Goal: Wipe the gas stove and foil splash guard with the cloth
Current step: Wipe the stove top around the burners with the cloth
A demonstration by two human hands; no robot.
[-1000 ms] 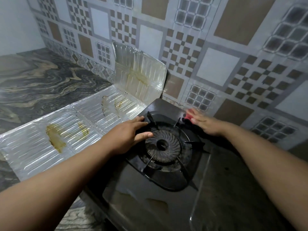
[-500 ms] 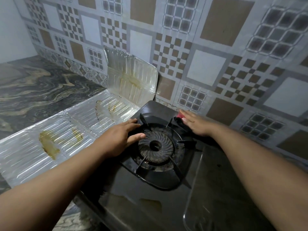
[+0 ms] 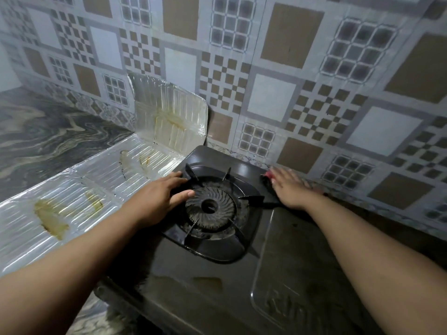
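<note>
Pressing flat at the right of centre, the right hand (image 3: pixel 291 189) covers a red cloth (image 3: pixel 268 175) on the far right edge of the dark glass-topped gas stove (image 3: pixel 212 281); its fingers lie spread and extended, not curled, so it pins the cloth down. Only a blurred red sliver shows past the fingertips, the rest hidden under the palm. The left hand (image 3: pixel 154 201), open and holding nothing, rests on the black burner pan beside the round ridged burner cap (image 3: pixel 210 209). A crinkled silver foil splash guard (image 3: pixel 101 187), streaked with brown-yellow grease, lies flat across the left of the frame, its end panel upright against the patterned tiled wall (image 3: pixel 278 76).
</note>
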